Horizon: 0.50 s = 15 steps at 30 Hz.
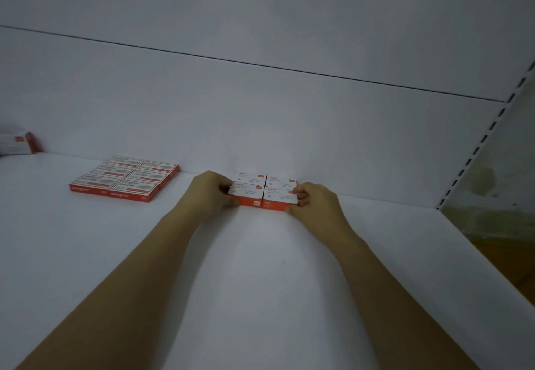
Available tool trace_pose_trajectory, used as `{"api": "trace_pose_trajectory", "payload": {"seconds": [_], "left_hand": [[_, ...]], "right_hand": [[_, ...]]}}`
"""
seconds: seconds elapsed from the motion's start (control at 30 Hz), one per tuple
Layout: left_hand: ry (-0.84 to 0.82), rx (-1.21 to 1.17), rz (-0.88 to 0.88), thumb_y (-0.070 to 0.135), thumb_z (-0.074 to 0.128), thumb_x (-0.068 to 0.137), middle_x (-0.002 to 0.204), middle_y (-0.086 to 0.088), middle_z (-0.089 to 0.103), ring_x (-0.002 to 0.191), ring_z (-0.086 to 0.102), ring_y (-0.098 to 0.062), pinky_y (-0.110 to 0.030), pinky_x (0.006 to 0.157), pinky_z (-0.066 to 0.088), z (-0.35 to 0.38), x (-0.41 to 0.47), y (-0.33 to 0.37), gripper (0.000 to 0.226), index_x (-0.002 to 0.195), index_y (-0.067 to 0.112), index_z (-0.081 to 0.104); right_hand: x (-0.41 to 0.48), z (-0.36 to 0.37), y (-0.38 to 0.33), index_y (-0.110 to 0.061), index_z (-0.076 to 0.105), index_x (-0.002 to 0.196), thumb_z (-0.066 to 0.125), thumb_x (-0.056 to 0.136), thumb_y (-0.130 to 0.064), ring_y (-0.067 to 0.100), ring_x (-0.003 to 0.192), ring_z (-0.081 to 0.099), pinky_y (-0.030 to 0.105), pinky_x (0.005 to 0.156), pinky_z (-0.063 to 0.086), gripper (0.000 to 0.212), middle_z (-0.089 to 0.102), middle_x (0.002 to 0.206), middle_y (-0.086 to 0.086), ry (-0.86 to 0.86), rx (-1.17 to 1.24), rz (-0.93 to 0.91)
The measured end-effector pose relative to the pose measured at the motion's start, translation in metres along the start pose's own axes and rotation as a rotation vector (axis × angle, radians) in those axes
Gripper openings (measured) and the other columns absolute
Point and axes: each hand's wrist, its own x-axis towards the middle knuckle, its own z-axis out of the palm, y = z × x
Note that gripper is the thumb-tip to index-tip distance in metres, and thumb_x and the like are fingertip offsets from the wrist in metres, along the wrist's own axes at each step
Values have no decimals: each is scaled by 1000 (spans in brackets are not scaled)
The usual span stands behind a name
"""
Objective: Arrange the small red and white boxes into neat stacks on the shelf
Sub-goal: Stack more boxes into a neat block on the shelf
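Note:
A tight block of small red and white boxes [265, 191] sits on the white shelf [260, 268], close to its back wall, two boxes wide and two deep. My left hand [212, 193] presses against the block's left side, fingers curled on the front left box. On the opposite side, my right hand [314, 200] grips the front right box. The fingers hide part of the box ends.
A flat group of several red-edged boxes [124, 178] lies to the left near the back wall. One more red and white box [18, 144] stands at the far left edge. A slotted upright [486, 138] marks the shelf's right end, with a wooden floor below.

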Motion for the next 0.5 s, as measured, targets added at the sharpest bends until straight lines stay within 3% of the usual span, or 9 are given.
{"api": "trace_pose_trajectory", "payload": {"seconds": [0.37,0.5], "left_hand": [[43,48,15,19,73,78,93,-3,69,83,60,-15,-11,59,38,5,-3,1,21,98,11,72],[16,234,-22,29,69,82,86,-10,59,76,52,-20,-25,56,35,3,-6,14,29,90,1,65]], "right_hand": [[0,2,-3,-9,57,121,70,82,-15,13,95,59,11,82,41,42,55,118,8,-36,-8,21],[2,-4,-10,-7,55,121,64,85,-14,23,107,57,21,88,43,38,55,119,13,-118,-114,-10]]}}
